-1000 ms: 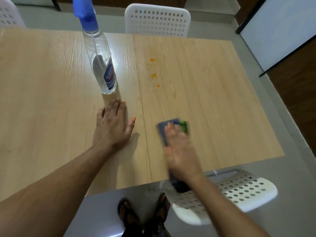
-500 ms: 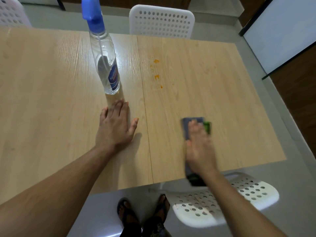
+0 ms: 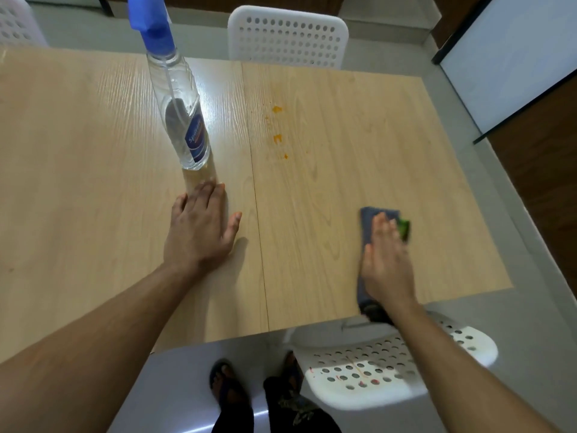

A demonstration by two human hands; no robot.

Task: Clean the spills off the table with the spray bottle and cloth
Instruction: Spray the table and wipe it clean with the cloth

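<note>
The right hand lies flat with straight fingers on the blue-grey cloth, pressing it to the table well to the right of the spray bottle and near the front edge. The left hand rests open, palm down, just in front of the bottle's base. Orange spills dot the wood just right of the bottle, beyond the cloth.
</note>
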